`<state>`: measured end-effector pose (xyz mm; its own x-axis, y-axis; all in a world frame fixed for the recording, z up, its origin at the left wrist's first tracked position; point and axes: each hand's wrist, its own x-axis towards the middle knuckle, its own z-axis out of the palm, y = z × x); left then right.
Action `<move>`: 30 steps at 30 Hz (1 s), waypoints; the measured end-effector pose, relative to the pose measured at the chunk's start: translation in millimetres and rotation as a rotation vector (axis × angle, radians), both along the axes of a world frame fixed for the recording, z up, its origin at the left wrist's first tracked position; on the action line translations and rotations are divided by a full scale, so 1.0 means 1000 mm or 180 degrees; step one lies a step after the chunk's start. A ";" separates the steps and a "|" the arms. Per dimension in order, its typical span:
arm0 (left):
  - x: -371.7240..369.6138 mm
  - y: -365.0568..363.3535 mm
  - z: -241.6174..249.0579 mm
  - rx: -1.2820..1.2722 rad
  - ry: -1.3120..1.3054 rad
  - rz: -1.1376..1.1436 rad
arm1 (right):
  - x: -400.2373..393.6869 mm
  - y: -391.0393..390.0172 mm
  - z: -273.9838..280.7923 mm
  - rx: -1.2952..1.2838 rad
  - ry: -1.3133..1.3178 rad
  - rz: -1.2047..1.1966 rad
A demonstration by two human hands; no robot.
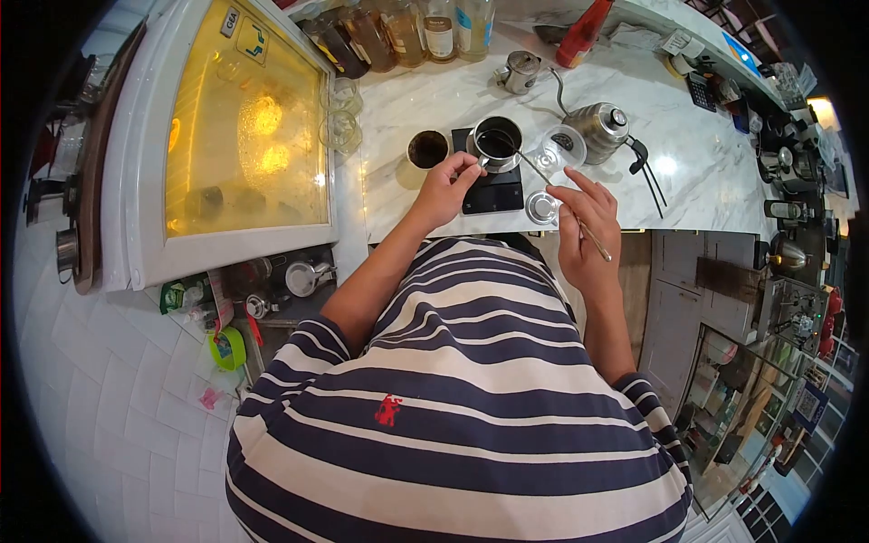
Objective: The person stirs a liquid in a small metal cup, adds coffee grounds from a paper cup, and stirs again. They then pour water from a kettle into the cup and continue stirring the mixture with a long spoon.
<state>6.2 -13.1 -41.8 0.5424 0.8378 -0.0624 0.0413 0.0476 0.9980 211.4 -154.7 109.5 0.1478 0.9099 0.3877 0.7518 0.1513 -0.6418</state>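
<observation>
A steel cup (497,126) with dark liquid inside stands on a black scale (493,195) on the marble counter. My left hand (445,188) pinches the cup's handle at its near side. Between the fingers of my right hand (588,217) is a long thin metal spoon (593,237), slanting up and left with its far end at the cup. A dark-filled cup (428,149) stands left of the scale. A clear round dish (563,145) and a small round metal item (541,208) lie right of the scale.
A gooseneck kettle (597,131) stands at the right, with a small metal pitcher (520,72) behind the scale. Bottles (398,34) and a red bottle (585,36) line the back. Glasses (340,132) stand beside the yellow-lit glass door (249,127) at the left.
</observation>
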 end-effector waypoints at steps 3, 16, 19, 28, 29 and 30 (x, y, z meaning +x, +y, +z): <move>-0.002 -0.004 0.007 -0.0042 0.0252 -0.0021 | 0.000 -0.004 0.001 0.0029 0.0024 0.0006; -0.002 -0.017 0.014 0.0107 0.0228 0.0212 | -0.002 -0.012 0.002 0.0041 0.0000 0.0078; -0.003 -0.019 0.018 0.0026 0.0329 0.0159 | -0.002 -0.015 0.006 0.0070 0.0008 0.0048; -0.001 -0.027 0.015 0.0061 0.0243 0.0246 | -0.001 -0.017 0.008 -0.0046 -0.0001 0.0065; -0.003 -0.027 0.016 0.0000 0.0301 0.0200 | -0.001 -0.017 0.009 -0.0048 0.0003 0.0072; -0.002 -0.028 0.018 0.0043 0.0260 0.0275 | -0.001 -0.018 0.009 -0.0053 0.0005 0.0078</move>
<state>4.6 -41.3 -23.5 0.4617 0.8823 -0.0919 0.1189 0.0411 0.9921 210.0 -172.6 118.5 0.1259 0.9195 0.3723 0.7470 0.1591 -0.6456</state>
